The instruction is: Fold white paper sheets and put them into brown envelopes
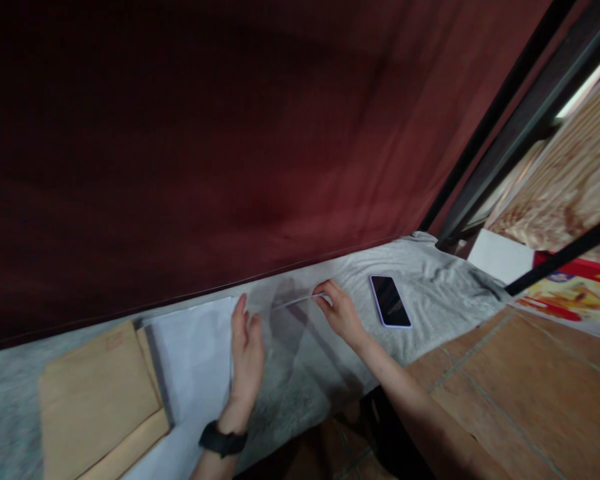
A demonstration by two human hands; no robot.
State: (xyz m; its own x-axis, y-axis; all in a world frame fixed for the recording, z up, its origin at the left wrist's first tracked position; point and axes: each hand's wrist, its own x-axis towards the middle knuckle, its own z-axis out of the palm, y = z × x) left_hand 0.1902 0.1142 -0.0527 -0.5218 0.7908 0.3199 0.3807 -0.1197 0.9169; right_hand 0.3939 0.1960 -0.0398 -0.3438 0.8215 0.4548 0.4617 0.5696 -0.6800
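grey cloth [445,287] borders a dark red wall [280,167], brown tiles [545,380] near right; tan paper envelopes [100,393] and white paper sheets [195,353] lie left, a lilac-edged black phone [390,301] right. between, the right hand [344,317] pinches a thin white strip [295,302]; the left hand [247,360], fingers loosely parted.

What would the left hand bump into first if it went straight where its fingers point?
Probably the dark red upright surface. The left hand's fingers point toward it, with a strip of grey cloth before it. One picture can't show exactly how far away it is.
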